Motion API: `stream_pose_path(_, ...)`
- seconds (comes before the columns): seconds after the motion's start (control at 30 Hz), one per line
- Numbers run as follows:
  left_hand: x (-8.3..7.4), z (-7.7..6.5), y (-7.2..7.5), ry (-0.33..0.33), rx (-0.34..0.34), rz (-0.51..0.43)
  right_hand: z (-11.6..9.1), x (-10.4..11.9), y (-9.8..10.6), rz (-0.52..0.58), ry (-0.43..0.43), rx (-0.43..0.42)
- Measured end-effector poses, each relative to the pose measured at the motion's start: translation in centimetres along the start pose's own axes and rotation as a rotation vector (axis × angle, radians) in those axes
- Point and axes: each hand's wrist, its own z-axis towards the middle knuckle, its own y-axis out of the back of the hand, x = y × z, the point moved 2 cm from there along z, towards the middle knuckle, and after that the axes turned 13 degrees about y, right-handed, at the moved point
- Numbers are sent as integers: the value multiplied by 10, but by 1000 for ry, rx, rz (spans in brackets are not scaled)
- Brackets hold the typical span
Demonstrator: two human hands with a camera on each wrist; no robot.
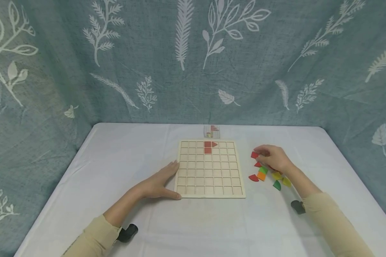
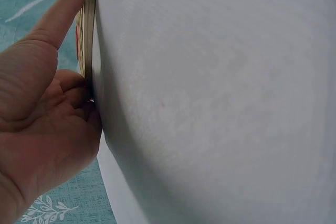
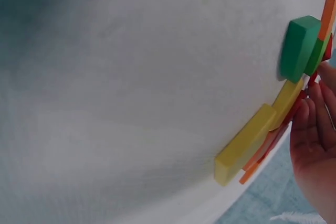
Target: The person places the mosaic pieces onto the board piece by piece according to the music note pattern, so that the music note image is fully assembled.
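Note:
A pale wooden grid board point(image 1: 209, 171) lies flat on the table. Two red squares point(image 1: 207, 147) and a red triangular piece point(image 1: 214, 144) sit in its upper cells. My left hand point(image 1: 159, 182) rests against the board's left side, fingers extended along the edge and thumb at the near corner. At the right, my right hand point(image 1: 275, 159) pinches a red square point(image 1: 254, 155) between thumb and fingertips, over the loose pieces. Below it lie a red piece point(image 1: 253, 178), an orange square point(image 1: 261, 176), a green piece point(image 1: 277, 185) and yellow pieces point(image 1: 286, 182). Some pieces are hidden under the hand.
A small printed card point(image 1: 211, 131) with a coloured pattern lies beyond the board's far edge. White cloth covers the table point(image 1: 193, 228). A blue-green leaf-patterned curtain point(image 1: 193, 89) hangs behind and at both sides. Black devices point(image 1: 127, 233) sit at both wrists.

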Motion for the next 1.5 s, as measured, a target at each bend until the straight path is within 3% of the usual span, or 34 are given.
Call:
stream_pose_path(0.33,-2,0,0,10,0,-6,3,3,-4,-14,5,-86)
stream_pose_path(0.57,-1,0,1,19,-1,-5,17,26,-17,130,-7,-123)
stream_pose_path(0.73,-2,-1,2,25,-3,-4,38,44,-35,198,-2,-105)
stream_pose_path(1.07,-4,-1,2,17,8,-18,68,72,-68,72,171,-22)
stream_pose_path(1.23,-3,0,1,22,0,-10,72,77,-70,-19,287,-8)
stream_pose_path(1.5,-2,0,1,16,-8,-10,73,80,-69,-75,386,15)
